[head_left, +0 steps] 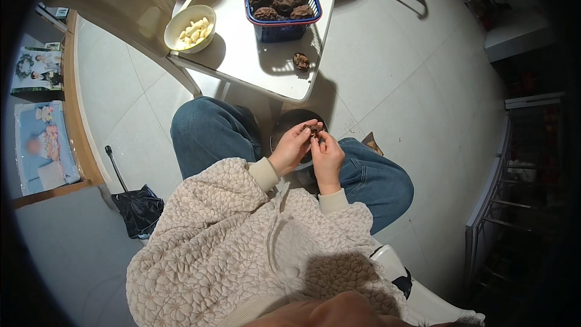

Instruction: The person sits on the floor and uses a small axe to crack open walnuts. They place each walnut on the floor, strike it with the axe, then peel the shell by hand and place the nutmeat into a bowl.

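Above a dark bin between the knees, both hands meet on a small dark brown wrinkled piece, perhaps a bit of husk or fruit. My left hand grips it from the left with thumb and fingers. From the right, my right hand pinches its lower side. On the white plastic chair ahead stands a blue plastic basket full of dark, wrinkled, round fruits or nuts. A broken-open one lies by the chair's front corner. Pale yellow peeled kernels or cloves partly fill a bowl.
A black folded umbrella lies at the left. Framed photos stand along a wooden edge. Beside the right knee, a brown scrap rests on the tiled floor. A metal rack stands far right.
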Motion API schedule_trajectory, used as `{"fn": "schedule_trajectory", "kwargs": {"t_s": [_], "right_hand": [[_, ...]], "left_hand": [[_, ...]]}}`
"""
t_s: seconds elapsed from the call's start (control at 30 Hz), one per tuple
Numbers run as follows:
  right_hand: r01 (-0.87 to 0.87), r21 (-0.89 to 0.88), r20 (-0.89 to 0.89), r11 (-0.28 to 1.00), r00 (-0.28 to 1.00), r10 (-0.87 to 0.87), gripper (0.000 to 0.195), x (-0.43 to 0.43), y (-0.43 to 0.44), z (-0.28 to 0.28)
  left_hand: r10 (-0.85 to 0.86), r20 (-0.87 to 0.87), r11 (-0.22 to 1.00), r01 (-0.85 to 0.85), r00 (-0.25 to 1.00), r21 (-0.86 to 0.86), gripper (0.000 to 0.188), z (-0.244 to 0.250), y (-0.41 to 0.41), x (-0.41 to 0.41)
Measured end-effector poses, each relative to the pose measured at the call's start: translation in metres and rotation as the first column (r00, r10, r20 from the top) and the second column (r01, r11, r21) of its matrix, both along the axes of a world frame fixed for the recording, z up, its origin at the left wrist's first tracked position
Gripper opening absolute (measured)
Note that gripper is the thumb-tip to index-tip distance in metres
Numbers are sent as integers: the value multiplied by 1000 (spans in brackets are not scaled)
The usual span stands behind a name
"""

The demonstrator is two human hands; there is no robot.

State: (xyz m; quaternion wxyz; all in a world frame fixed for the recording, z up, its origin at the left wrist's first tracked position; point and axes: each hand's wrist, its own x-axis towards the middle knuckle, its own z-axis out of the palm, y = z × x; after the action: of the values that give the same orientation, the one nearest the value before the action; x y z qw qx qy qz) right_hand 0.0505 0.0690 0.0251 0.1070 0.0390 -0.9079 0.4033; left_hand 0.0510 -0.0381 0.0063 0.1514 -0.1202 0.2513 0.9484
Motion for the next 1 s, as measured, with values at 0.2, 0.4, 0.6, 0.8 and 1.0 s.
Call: {"fn": "schedule_trajectory", "kwargs": {"t_s": [0.2,0.4,0.6,0.8,1.0], "right_hand": [[43,-130,14,991,999,-41,14,1,-3,-2],[80,-278,-38,957,995,-94,13,3,-13,-7],[46,-268,47,962,998,-35,13,3,-12,-5],[15,-264,42,964,999,-4,10,-2,-5,-9],[45,-274,90,961,996,-21,9,0,-8,-3]], "left_hand": [[-6,-4,1000,6,1000,9,34,4,-1,0],[38,-21,999,-38,999,-21,34,0,2,0],[33,-2,999,-33,999,-19,34,1,0,0],[11,15,999,-12,1000,39,34,2,-1,0],[5,23,999,-6,1000,45,35,5,-2,0]]}}
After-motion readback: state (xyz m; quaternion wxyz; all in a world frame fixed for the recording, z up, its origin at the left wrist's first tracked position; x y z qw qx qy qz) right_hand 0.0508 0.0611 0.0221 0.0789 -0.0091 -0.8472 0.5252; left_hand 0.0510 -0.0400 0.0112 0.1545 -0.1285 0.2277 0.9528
